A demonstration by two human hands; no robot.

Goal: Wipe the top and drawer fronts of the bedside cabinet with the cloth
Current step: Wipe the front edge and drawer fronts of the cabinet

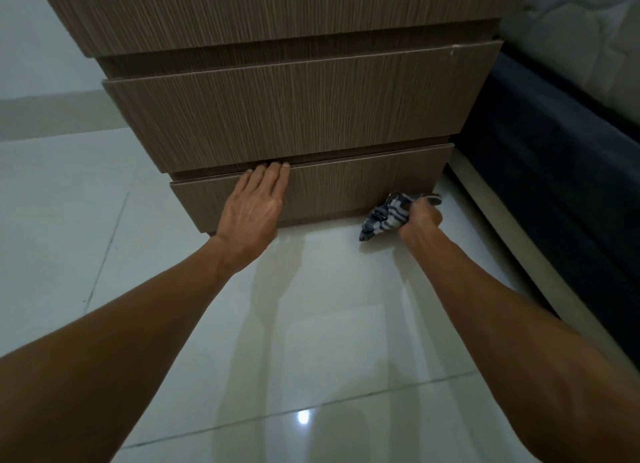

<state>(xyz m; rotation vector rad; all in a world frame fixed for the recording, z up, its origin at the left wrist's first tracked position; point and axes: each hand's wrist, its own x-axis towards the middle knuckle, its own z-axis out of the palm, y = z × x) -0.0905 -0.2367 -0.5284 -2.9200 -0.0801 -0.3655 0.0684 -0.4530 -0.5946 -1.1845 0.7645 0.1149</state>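
The brown wood-grain bedside cabinet (294, 109) fills the upper middle of the head view, its top out of frame. My left hand (254, 206) lies flat on the lowest drawer front (346, 189), fingertips at that drawer's top edge. My right hand (419, 220) grips a crumpled grey and white striped cloth (384, 217) at the lower right corner of that same drawer, just above the floor. The middle drawer front (301, 116) stands out above it.
Glossy white floor tiles (311, 324) spread below the cabinet and to its left. A dark blue bed base (554, 144) with a pale mattress (588, 23) runs along the right. A pale wall with a skirting band (52, 116) is at the left.
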